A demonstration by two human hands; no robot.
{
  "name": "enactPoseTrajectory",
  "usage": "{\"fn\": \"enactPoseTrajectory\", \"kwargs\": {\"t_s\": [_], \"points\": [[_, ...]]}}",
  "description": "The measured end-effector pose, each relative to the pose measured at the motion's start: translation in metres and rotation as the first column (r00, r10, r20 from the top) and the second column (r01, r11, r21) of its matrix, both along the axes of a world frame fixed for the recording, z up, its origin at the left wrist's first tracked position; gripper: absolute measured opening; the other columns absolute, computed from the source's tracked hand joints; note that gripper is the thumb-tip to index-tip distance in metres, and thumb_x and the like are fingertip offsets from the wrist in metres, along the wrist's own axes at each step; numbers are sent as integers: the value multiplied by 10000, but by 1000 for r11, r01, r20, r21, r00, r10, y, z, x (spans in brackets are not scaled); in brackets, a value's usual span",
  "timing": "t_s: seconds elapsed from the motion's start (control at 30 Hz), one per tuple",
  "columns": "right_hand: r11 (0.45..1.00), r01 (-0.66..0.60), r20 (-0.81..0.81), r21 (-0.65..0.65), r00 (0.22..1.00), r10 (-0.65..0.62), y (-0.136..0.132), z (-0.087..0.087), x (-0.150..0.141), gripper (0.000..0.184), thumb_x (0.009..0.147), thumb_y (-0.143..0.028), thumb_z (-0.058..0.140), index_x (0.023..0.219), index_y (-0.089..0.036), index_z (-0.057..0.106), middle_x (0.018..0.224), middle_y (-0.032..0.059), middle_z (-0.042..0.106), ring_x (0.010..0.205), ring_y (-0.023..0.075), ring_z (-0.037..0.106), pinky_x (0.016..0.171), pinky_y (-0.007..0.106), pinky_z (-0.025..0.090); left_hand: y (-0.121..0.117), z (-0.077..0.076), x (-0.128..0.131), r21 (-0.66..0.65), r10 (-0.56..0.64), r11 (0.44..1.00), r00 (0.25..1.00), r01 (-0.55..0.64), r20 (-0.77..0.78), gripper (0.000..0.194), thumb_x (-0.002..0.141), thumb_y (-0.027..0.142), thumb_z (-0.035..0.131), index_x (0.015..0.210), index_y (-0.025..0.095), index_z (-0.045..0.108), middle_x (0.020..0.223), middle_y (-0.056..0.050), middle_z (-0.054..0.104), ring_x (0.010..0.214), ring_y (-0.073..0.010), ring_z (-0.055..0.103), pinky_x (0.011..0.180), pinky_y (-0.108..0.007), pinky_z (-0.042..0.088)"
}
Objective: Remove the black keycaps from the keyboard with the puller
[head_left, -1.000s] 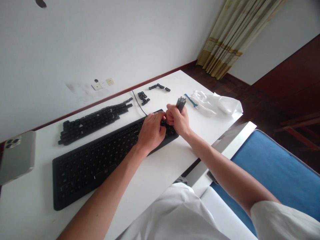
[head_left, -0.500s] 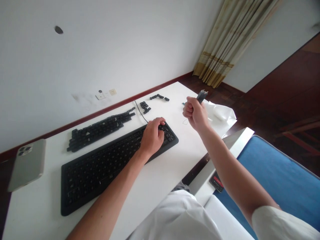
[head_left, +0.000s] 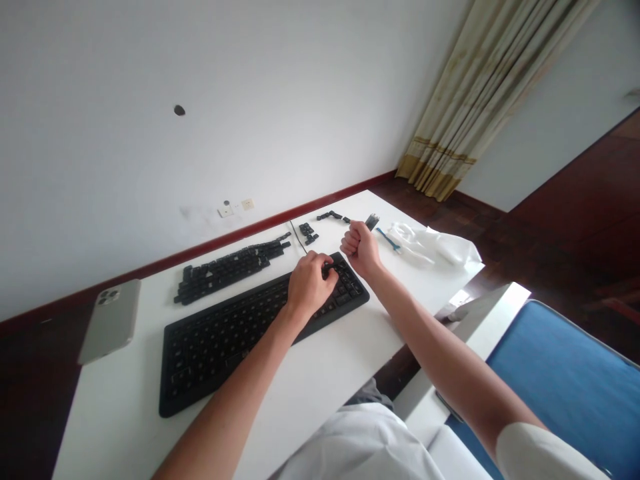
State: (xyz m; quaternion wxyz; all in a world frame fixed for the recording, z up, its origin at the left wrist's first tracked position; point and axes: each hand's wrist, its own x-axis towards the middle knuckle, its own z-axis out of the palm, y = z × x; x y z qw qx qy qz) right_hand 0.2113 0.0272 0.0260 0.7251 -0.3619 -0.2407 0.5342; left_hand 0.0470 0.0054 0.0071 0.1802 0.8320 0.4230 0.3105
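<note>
Black keyboard beneath left hand, fingers curled on keys at right end, grip on any key not discernible; right hand closed in fist around dark tool; loose keycaps on white desk beyond keyboard

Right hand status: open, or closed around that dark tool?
Closed. The right hand is curled into a fist around the dark tool, whose end sticks out above the fingers.

Keyboard at lower centre of the desk
Keycaps behind it, phone to its left, plastic bag to its right.
</note>
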Motion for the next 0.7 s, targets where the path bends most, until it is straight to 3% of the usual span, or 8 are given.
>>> {"fn": "enactPoseTrajectory", "kwargs": {"t_s": [0.23, 0.7], "points": [[1000, -14, -6, -1, 1000, 14, -4, -9, -1, 558, 871, -309, 694, 633, -247, 193, 511, -102, 150, 466, 80, 124, 377, 222, 209, -19, -3, 9, 97, 2, 995, 981, 18, -194, 231, 948, 331, 722, 1117, 177, 752, 1067, -96, 707, 1001, -282, 670, 951, -412, 554], [997, -69, 23, -45, 997, 70, -4, -12, -5, 524, 859, -291, 709, 619, -247, 245, 539, -107, 157, 484, 76, 127, 387, 212, 204, -19, -8, 12, -12, 24, 1000, 996, -25, -82, 159, 897, 231, 738, 1045, 177, 749, 1065, -98, 732, 1038, -289, 681, 988, -434, 524]]}}
